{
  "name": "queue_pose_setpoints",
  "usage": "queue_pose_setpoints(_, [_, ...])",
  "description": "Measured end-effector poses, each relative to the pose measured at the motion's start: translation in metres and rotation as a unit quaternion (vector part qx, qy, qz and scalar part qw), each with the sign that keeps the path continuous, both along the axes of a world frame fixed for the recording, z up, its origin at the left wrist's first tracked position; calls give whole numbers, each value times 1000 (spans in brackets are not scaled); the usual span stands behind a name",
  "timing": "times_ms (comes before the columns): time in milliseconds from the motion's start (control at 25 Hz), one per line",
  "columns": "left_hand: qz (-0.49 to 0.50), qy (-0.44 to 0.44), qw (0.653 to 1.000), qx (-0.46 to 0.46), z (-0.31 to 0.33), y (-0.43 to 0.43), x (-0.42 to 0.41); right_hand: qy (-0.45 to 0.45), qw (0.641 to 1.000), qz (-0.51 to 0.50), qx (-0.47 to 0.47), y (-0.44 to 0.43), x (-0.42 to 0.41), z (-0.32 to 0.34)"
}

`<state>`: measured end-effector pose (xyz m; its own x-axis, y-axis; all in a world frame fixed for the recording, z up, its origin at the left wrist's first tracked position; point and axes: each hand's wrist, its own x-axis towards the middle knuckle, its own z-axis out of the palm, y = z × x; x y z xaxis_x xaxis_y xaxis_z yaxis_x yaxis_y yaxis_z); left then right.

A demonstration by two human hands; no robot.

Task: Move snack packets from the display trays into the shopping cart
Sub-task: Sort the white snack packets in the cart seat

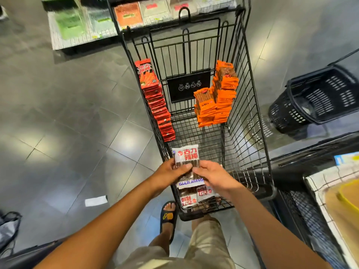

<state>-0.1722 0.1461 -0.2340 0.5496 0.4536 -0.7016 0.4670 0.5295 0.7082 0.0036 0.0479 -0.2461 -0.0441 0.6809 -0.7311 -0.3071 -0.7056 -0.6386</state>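
White snack packets [186, 155] are gripped at lower centre by left hand [171, 170] and right hand [215, 176], fingers curled round them, above the cart [240, 117] near end (placing step). Next, lowering onto the lower packets [189, 199] and letting go are needed.

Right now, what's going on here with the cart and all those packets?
A person is loading snack packets into a black wire shopping cart. The left hand and right hand both grip a white packet over the cart's near end, above other white packets lying there. A red stack leans along the left wall; an orange stack sits far right.
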Motion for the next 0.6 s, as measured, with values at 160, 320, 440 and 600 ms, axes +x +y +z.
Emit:
queue_pose_setpoints(160, [122, 24, 992, 33, -11, 8, -14, -2, 998, -56, -36, 15, -20, -24])
queue_pose_setpoints(320, [165, 45, 984, 57, -19, 22, -34, -232, 959, 72, -147, -1, -34, -96])
queue_pose_setpoints(440, [174, 36, 984, 33, -21, 23, -38, -231, 943, 154, -183, -20, -51, -125])
queue_pose_setpoints(600, [185, 21, 982, 6, -24, 21, -42, -286, 926, 162, -184, -25, -65, -136])
